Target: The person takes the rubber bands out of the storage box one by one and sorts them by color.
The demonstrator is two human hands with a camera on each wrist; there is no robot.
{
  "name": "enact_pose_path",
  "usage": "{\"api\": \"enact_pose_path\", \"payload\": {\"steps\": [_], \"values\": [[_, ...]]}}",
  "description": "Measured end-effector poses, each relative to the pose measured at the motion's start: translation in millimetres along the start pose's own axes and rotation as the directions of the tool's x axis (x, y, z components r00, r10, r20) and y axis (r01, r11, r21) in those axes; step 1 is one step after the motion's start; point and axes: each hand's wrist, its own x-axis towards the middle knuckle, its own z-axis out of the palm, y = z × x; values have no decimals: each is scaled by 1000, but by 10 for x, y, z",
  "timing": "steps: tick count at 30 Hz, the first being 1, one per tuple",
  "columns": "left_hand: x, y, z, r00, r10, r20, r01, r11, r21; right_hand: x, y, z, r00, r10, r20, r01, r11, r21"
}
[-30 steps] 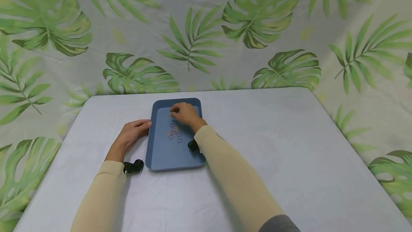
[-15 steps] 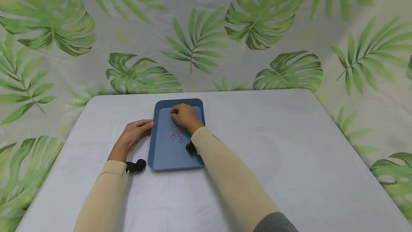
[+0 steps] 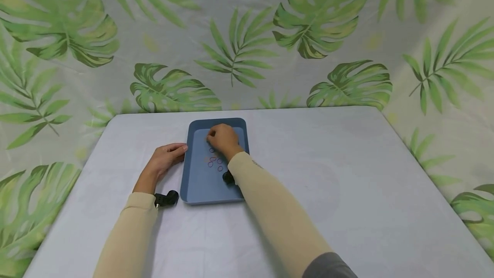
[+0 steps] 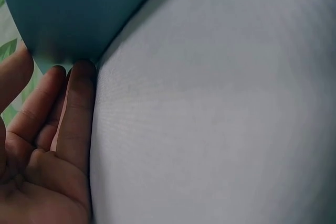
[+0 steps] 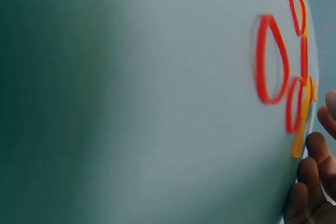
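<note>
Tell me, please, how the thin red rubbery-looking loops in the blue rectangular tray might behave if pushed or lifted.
The thin red rubbery-looking loops probably weigh little, their strands being slender. Lying flat in the blue rectangular tray, they would likely slide rather than roll.

Operator: State the position of both forearms.

Technician: The left forearm (image 3: 125,237), sleeved in beige to the wrist, rises from the lower edge of the head view, angled forward and slightly right. The right forearm (image 3: 275,211), likewise sleeved, reaches farther forward, angled left. Grey fabric (image 3: 329,267) covers the right arm at the lower edge.

Operator: State the condition of the left hand (image 3: 165,158).

Technician: Left fingers (image 4: 77,114) extend nearly straight, pointing forward and right.

Operator: And the right hand (image 3: 224,139)?

Technician: Right fingers (image 5: 310,174) are curled, fingertips directed downward. Full fingertip contact is hidden; a pinch cannot be confirmed.
</note>
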Motion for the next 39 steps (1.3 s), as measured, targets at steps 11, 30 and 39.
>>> {"api": "enact_pose_path", "payload": {"steps": [11, 30, 39], "values": [[-18, -4, 17, 1000, 10, -1, -10, 1000, -15, -7, -8, 37, 1000, -1, 0, 1, 999, -46], [-10, 22, 8, 1000, 19, 9, -19, 1000, -12, -36, -13, -115, 998, -51, 25, 50, 998, 34], [-23, 9, -21, 1000, -5, 20, 5, 1000, -10, -40, -170, -474, 983, -180, 22, 176, 977, 117]]}}
